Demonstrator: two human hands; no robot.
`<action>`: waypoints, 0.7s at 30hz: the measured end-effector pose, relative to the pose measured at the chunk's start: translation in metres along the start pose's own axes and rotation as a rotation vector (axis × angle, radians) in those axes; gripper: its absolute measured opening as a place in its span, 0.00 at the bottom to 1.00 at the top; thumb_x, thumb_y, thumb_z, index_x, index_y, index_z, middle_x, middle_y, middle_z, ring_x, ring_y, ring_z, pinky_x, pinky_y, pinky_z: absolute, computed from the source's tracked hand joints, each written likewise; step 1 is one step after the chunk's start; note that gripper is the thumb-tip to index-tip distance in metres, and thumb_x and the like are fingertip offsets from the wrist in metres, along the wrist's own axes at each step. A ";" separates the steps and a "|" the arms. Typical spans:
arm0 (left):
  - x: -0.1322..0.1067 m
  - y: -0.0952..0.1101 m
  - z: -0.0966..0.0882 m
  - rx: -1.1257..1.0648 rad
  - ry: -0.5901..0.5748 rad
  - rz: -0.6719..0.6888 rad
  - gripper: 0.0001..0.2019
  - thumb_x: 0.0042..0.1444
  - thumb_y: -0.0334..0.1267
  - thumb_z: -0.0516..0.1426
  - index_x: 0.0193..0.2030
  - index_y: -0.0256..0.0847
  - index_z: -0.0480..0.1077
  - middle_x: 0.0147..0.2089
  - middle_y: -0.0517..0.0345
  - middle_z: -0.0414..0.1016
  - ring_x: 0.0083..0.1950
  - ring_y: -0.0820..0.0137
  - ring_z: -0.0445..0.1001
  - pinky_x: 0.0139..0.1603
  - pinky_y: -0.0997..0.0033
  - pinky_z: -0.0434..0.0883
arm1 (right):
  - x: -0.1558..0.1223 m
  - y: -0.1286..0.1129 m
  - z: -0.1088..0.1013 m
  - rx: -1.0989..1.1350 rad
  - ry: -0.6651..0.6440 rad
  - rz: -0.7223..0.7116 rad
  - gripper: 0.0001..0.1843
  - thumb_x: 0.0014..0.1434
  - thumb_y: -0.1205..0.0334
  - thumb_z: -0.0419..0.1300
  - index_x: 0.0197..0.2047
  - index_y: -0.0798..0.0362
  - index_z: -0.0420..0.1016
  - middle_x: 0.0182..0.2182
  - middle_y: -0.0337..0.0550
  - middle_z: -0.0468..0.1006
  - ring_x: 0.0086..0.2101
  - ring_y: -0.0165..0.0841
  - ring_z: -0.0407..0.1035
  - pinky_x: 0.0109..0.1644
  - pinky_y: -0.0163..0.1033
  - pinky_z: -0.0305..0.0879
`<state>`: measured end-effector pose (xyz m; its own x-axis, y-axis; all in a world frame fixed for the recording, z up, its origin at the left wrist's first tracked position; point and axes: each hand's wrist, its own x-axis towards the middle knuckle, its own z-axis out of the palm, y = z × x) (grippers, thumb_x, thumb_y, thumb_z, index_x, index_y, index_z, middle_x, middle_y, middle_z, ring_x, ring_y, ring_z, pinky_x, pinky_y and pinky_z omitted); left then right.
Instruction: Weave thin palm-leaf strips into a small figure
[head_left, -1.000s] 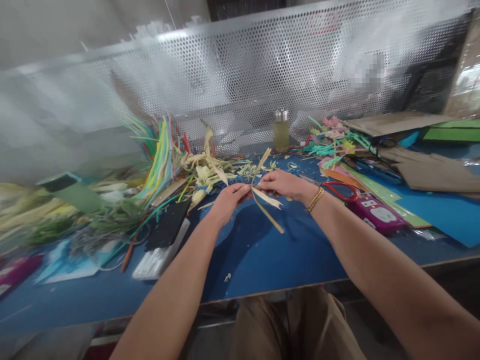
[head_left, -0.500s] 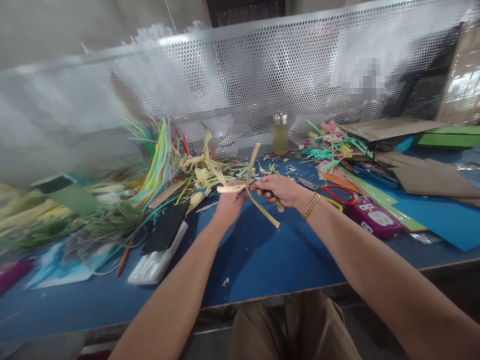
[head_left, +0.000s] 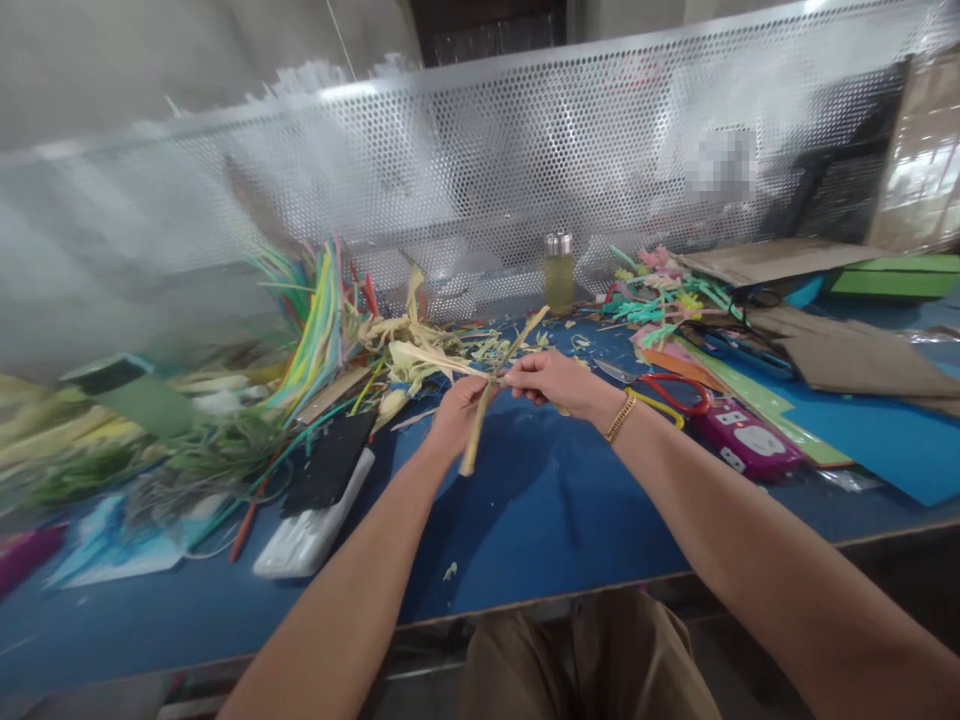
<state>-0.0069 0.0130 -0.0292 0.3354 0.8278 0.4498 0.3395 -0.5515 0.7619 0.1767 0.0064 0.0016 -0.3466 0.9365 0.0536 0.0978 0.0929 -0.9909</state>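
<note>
Over the blue table (head_left: 555, 530), my left hand (head_left: 457, 412) is closed around crossed strips of pale, dried husk-like leaf (head_left: 471, 445). One strip slants from near the bottle down across my left fingers; another fans out to the upper left. My right hand (head_left: 559, 382), with a gold bracelet (head_left: 621, 415) at the wrist, pinches at the crossing point right beside the left fingertips. Its fingers hide most of what they grip. A heap of similar dry leaf pieces (head_left: 416, 350) lies just behind my left hand.
Red-handled scissors (head_left: 682, 392) and a purple device (head_left: 750, 435) lie to the right, near coloured sheets and cardboard (head_left: 862, 350). A bottle (head_left: 559, 275) stands behind. On the left are a black phone (head_left: 330, 460), a white case (head_left: 315, 540) and colourful stems (head_left: 319, 320). A perforated metal panel (head_left: 510, 160) backs the table.
The strip's lower end has swung from the right of my left hand to in front of it, and its upper end has tipped right. The paler strip now reaches farther up and left.
</note>
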 end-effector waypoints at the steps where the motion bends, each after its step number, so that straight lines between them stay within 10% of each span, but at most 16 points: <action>1: 0.000 0.000 0.000 0.014 -0.007 0.010 0.14 0.59 0.46 0.54 0.31 0.41 0.76 0.33 0.55 0.74 0.38 0.64 0.70 0.45 0.65 0.67 | 0.000 0.000 0.000 -0.001 -0.021 -0.011 0.08 0.56 0.62 0.61 0.26 0.55 0.71 0.22 0.36 0.72 0.20 0.22 0.58 0.22 0.29 0.53; 13: -0.001 -0.004 0.010 -0.301 0.079 -0.145 0.12 0.55 0.45 0.58 0.39 0.40 0.77 0.34 0.55 0.75 0.38 0.67 0.70 0.43 0.68 0.66 | -0.003 0.001 0.003 -0.168 -0.002 -0.129 0.11 0.52 0.57 0.64 0.29 0.56 0.72 0.23 0.36 0.73 0.24 0.24 0.62 0.27 0.31 0.56; 21: -0.001 -0.001 0.008 -0.314 0.082 -0.127 0.12 0.52 0.46 0.61 0.32 0.38 0.75 0.32 0.56 0.75 0.36 0.67 0.70 0.42 0.68 0.66 | -0.003 0.004 0.011 -0.697 0.087 -0.291 0.07 0.58 0.68 0.54 0.29 0.56 0.71 0.25 0.39 0.74 0.27 0.27 0.64 0.32 0.33 0.54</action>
<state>-0.0002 0.0120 -0.0337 0.2316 0.9003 0.3684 0.0832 -0.3957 0.9146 0.1681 0.0000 -0.0040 -0.3767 0.8619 0.3393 0.5906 0.5057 -0.6289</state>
